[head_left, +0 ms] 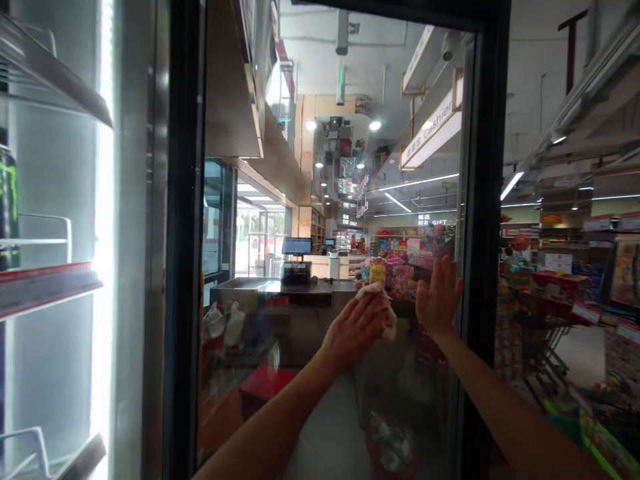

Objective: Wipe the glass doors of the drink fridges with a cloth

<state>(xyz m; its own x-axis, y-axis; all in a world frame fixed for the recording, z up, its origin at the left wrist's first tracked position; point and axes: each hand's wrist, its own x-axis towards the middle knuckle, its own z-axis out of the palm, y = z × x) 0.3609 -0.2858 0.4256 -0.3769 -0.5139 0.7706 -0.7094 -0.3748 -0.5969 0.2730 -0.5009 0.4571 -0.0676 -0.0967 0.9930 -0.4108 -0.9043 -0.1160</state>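
Observation:
In front of me stands a glass door (330, 413) with a thick black frame. My left hand (353, 330) presses a crumpled pale cloth (389, 323) against the glass near the middle, its fingers laid over the cloth. To the right, my right hand (441, 297) is open, with fingers up and palm towards the pane, close to the frame's right upright (483, 280). It holds nothing. Whether its whole palm touches the glass I cannot tell.
Left of the door is a lit cooler interior with wire-fronted shelves (50, 287) and a dark can (8, 200). Through the glass show a checkout counter (320, 287), a monitor (297, 247) and a red box (267, 387). Store shelves and a shopping cart (543, 340) stand right.

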